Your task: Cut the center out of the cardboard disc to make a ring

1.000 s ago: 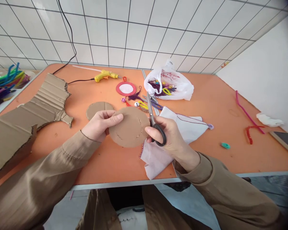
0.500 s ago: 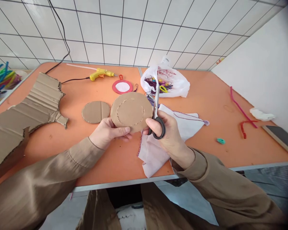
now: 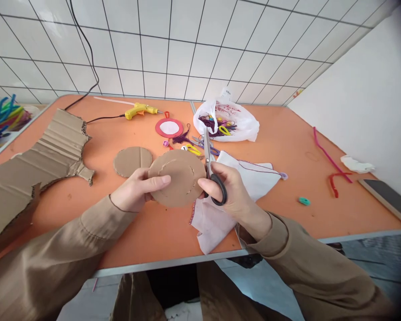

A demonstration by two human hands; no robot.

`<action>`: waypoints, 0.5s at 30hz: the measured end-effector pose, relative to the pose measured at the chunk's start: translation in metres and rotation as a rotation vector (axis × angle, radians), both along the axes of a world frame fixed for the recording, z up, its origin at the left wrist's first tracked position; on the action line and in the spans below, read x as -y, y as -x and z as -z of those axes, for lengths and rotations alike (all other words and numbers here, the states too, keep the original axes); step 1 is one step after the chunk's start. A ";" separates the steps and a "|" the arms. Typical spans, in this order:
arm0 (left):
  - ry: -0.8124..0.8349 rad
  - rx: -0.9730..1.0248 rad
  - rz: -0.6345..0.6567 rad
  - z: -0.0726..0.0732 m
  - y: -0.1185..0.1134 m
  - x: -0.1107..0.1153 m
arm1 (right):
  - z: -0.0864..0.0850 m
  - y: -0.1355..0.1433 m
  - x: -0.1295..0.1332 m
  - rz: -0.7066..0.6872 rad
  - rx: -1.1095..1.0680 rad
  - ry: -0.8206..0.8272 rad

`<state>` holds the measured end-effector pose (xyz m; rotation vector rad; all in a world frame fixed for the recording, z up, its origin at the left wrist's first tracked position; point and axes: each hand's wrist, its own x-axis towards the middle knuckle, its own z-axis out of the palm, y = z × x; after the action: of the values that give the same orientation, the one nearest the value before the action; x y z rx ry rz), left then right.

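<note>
so the left-hand grip (image 3: 132,189) is pinched on a cardboard disc (image 3: 176,180) held above the orange bench (image 3: 127,240), right-hand grip (image 3: 237,191) has the black-handled scissors (image 3: 207,154) and also pinches the disc's other edge, blades pointing away

The cardboard disc (image 3: 177,180) is situated above the counter (image 3: 327,216), between the left fingers (image 3: 158,182) and the right fingers (image 3: 210,189), the latter also carrying scissors (image 3: 207,154). To its left lie a second disc (image 3: 132,161) and, farther left, a cardboard sheet (image 3: 50,154); behind stand recorded a glue gun (image 3: 135,111), a ring (image 3: 159,129) and a bag (image 3: 245,122) containing cords (image 3: 207,123). Cloth (image 3: 260,178) lies right of the disc, with pipe cleaners (image 3: 330,153) farther right.
</note>
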<state>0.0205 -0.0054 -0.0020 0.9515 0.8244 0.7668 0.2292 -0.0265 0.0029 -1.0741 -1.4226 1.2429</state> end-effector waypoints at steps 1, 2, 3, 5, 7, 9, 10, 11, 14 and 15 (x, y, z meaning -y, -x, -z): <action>0.014 -0.015 -0.002 0.000 0.000 -0.001 | 0.000 0.000 0.000 -0.007 0.024 -0.022; 0.027 -0.021 -0.014 -0.001 -0.001 -0.001 | -0.001 0.000 0.000 0.007 0.041 -0.049; 0.037 -0.019 -0.044 -0.001 -0.002 -0.001 | 0.000 0.000 0.001 0.042 0.047 -0.078; 0.036 0.006 -0.158 -0.002 -0.006 0.000 | 0.001 -0.001 0.002 0.132 0.006 -0.131; 0.015 0.054 -0.294 -0.002 -0.008 0.001 | 0.003 -0.003 0.005 0.146 -0.095 -0.145; -0.010 0.122 -0.408 -0.002 -0.010 0.000 | 0.004 -0.003 0.010 0.033 -0.201 -0.076; -0.018 0.154 -0.451 -0.002 -0.010 -0.001 | 0.004 -0.002 0.013 -0.051 -0.245 -0.005; -0.020 0.183 -0.490 -0.002 -0.011 -0.002 | 0.004 0.000 0.017 -0.136 -0.295 0.081; -0.007 0.251 -0.597 0.000 -0.014 -0.006 | 0.004 0.009 0.027 -0.331 -0.378 0.306; -0.004 0.269 -0.624 0.000 -0.015 -0.007 | 0.005 0.012 0.029 -0.372 -0.394 0.359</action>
<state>0.0351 0.0015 -0.0019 0.5683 0.8864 1.4006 0.2176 -0.0558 -0.0018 -0.7461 -1.1463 1.9159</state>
